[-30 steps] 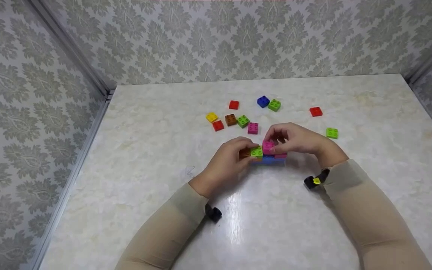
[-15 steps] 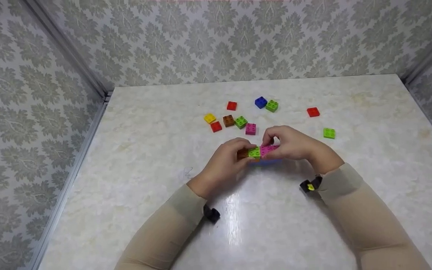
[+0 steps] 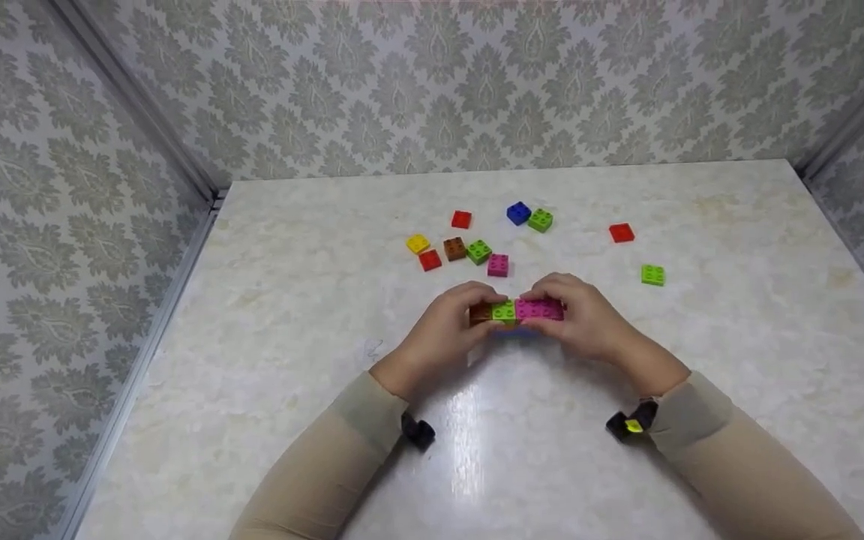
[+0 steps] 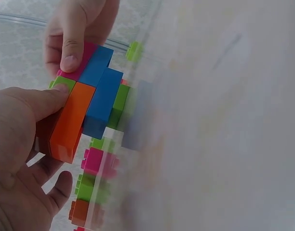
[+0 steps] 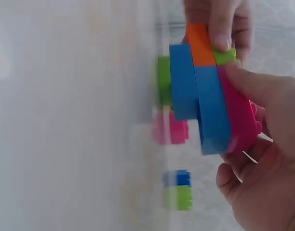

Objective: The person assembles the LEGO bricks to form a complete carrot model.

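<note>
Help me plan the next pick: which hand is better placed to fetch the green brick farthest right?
Probably the right hand: it is nearer the green brick, on the same side, with nothing lying between. Both hands grip the stack, so the left hand could likely steady it alone.

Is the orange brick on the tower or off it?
On: the orange brick sits under the top green brick, beside a blue brick.

Left hand and right hand face each other, both pinching.
</note>
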A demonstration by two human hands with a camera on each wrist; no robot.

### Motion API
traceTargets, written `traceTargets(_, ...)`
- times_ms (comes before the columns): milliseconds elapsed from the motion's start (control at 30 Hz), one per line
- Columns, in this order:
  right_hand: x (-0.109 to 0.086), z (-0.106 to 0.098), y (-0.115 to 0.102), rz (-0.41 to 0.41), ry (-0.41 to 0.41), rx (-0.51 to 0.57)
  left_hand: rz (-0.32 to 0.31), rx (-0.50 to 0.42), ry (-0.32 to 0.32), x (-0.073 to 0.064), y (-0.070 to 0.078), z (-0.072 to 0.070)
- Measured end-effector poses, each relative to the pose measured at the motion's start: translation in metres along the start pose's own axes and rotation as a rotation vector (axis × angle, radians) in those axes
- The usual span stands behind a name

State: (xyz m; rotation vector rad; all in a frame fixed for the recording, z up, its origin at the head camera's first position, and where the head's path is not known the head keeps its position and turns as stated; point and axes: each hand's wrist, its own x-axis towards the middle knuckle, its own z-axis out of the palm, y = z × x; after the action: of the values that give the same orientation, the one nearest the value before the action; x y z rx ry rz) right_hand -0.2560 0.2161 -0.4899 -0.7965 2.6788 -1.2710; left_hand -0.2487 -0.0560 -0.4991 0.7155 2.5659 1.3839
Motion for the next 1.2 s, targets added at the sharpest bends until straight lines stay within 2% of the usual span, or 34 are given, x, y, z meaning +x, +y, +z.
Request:
traceTargets(167,-0.005,-0.004,0.018,0.059,-0.015,0.157,0.003,0.005,-0.002,-0.001,-0.003,-0.003)
traceTargets(300,-0.01,-0.006,0.03,0.084,0.022,0.258,0.027,0.003,-0.009,0.001,-0.006,-0.004)
traceTargets(533,-0.017,-0.006,0.038,0.083,0.047,0.284,0.083,-0.056,-0.026,0.007,-0.009,-0.009)
traceTargets(667,-0.02,-0.008,0.04,0.075,0.059,0.301,0.093,-0.096,0.016,0.017,-0.01,-0.016)
traceTargets(767,-0.021,-0.009,0.041,0.072,0.063,0.305,0.039,-0.084,0.053,0.027,-0.011,-0.022)
traceTargets(833,-0.022,-0.009,0.041,0.076,0.063,0.304,-0.019,-0.061,0.065,0.035,-0.013,-0.025)
traceTargets(1000,-0.021,-0.007,0.041,0.088,0.06,0.299,-0.18,0.003,0.037,0.052,-0.018,-0.025)
traceTargets(1100,-0.02,-0.006,0.041,0.091,0.059,0.295,-0.207,0.067,-0.009,0.061,-0.02,-0.023)
traceTargets(1200,-0.019,-0.006,0.039,0.086,0.055,0.295,-0.202,0.155,-0.069,0.066,-0.019,-0.022)
